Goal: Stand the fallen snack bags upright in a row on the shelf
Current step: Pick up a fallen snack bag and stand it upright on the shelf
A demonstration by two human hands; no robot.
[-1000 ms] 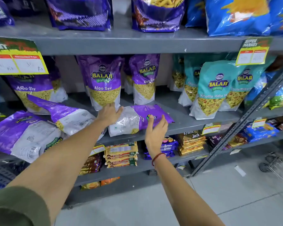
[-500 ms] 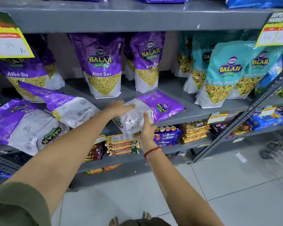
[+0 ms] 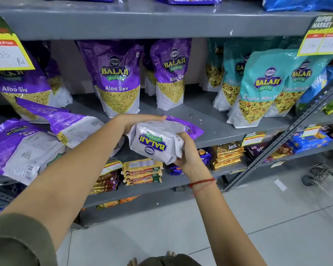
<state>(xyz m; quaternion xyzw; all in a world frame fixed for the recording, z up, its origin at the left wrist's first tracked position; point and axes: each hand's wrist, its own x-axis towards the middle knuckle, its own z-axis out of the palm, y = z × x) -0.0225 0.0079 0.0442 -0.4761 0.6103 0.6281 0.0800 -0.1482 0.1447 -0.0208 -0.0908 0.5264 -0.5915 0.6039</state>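
Both hands are on one purple-and-white snack bag point(image 3: 158, 143) at the front edge of the grey shelf point(image 3: 206, 120). The left hand point(image 3: 135, 121) lies over the top of the bag, fingers point(image 3: 154, 118) together and curved down onto its upper side. The right hand point(image 3: 188, 152) cups the bag from below and from the right, fingers wrapped under it, thumb against its right end. The bag is clamped between the two hands. Its white bottom end faces outward, logo upside down; its purple top end points back over the shelf and seems to touch the shelf surface, though the contact is partly hidden. The bag is tilted, not upright.

Left of it, two more purple bags lie fallen: one point(image 3: 71, 125) slanted just beside the left forearm, one point(image 3: 21, 148) flat at the left front edge, overhanging. Behind, purple bags stand upright: one point(image 3: 119, 81) directly behind the hands, one point(image 3: 171, 73) to its right, one point(image 3: 23, 89) at the left. Teal bags point(image 3: 261, 89) stand in a group toward the shelf's right end.

A yellow price tag point(image 3: 6, 52) hangs from the shelf above at left, another point(image 3: 321, 39) at right. The lower shelf point(image 3: 171, 181) carries stacked biscuit packs point(image 3: 142, 171) and gold packs point(image 3: 227, 154). The floor point(image 3: 238, 227) is pale tile. A red thread point(image 3: 202, 182) circles the right wrist; an olive sleeve point(image 3: 15, 240) covers the left upper arm. A wire trolley point(image 3: 327, 177) stands at the right.
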